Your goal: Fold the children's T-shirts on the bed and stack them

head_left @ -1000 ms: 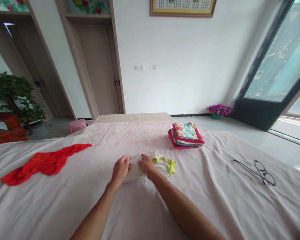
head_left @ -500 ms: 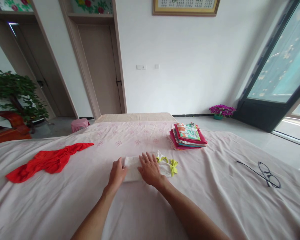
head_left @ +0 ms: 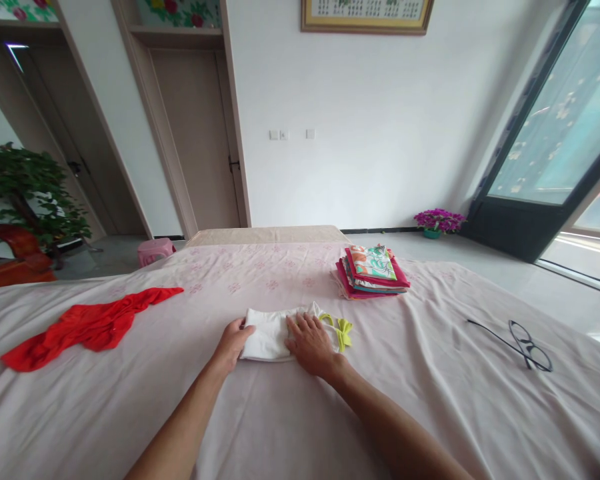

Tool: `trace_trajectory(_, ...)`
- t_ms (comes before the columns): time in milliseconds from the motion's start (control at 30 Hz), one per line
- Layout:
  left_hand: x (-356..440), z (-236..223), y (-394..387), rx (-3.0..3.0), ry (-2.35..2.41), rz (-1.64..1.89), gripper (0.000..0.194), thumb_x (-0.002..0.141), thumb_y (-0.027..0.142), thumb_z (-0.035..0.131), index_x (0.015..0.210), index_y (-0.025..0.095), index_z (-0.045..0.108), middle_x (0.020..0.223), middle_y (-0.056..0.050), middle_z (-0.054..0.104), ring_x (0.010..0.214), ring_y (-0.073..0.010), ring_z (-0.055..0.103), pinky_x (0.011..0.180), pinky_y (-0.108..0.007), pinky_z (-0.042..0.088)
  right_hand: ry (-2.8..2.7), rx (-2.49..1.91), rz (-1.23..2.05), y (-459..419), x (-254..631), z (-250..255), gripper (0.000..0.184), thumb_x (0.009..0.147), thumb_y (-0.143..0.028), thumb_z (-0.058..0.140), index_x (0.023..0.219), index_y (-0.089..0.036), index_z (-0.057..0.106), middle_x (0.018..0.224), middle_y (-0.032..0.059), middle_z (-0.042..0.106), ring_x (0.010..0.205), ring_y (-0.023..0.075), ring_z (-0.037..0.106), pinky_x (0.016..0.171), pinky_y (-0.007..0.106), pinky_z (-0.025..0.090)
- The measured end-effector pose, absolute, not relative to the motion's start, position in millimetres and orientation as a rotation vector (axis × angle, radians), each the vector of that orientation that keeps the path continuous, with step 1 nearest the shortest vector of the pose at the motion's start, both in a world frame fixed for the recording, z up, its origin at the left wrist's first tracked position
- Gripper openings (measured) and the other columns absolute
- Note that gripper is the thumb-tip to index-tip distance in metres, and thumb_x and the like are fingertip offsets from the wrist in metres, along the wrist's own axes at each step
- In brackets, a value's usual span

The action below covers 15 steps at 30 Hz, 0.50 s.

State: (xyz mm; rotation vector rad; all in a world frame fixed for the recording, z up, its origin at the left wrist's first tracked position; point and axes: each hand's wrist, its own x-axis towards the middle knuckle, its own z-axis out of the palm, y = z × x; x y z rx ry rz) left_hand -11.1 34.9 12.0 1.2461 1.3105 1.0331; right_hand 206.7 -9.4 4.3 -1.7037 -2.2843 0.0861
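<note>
A folded white garment (head_left: pixel 267 337) with yellow-green trim and a yellow-green bow (head_left: pixel 344 335) at its right end lies flat in front of me. My left hand (head_left: pixel 234 343) grips its left edge, thumb on top and the other fingers partly hidden underneath. Across its right half my right hand (head_left: pixel 310 343) rests flat, palm down with fingers spread, covering part of the cloth. Beyond it, to the right, is a stack of folded clothes (head_left: pixel 373 271), a patterned piece on top. A crumpled red garment (head_left: pixel 95 323) lies to the left.
All this lies on a pale pink bedsheet (head_left: pixel 280 427) with wrinkles. Black-framed eyeglasses (head_left: pixel 527 348) lie at the right. A pink stool (head_left: pixel 156 251) and a leafy plant (head_left: pixel 25 187) stand beyond the left side; purple flowers (head_left: pixel 439 220) stand on the floor at the back right.
My right hand has gone from pinching the cloth to lying flat on it and has slid right. My left hand has shifted left to the garment's edge. The fold now lies flatter.
</note>
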Motion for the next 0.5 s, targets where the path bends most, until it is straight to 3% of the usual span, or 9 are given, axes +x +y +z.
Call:
trace_trajectory(233, 20, 41, 37, 1.302, 1.288, 1.114, 0.047, 0.068, 0.028, 0.063, 0.111, 0.009, 0.061, 0.079, -0.005, 0.069, 0.069, -0.0170, 0.064, 0.059, -0.024, 0.048, -2.368, -1.639, 0.061, -11, 216, 11, 0.048, 0.094, -0.032, 0.050, 0.141, -0.023, 0.046, 0.149, 0.0125, 0.041, 0.139, 0.0302, 0.031, 0.115, 0.050, 0.020)
trace_trajectory(333, 42, 50, 39, 1.368, 1.294, 1.112, 0.047, 0.071, 0.026, 0.059, 0.115, 0.008, 0.060, 0.077, -0.003, 0.067, 0.065, -0.0150, 0.062, 0.057, -0.022, 0.046, -2.369, -1.592, 0.066, -11, 218, 16, 0.043, 0.091, -0.031, 0.054, 0.133, -0.020, 0.053, 0.136, 0.0136, 0.054, 0.129, 0.0293, 0.043, 0.112, 0.049, 0.024)
trace_trajectory(500, 82, 51, 45, 1.512, 1.339, 1.060, 0.049, 0.075, 0.023, 0.059, 0.123, 0.012, 0.057, 0.083, -0.004, 0.068, 0.070, -0.0154, 0.063, 0.062, -0.023, 0.046, -2.144, -1.466, 0.397, -1, 237, 23, 0.031, 0.086, -0.015, 0.047, 0.111, -0.020, 0.065, 0.125, 0.0101, 0.062, 0.121, 0.0234, 0.052, 0.107, 0.040, 0.034)
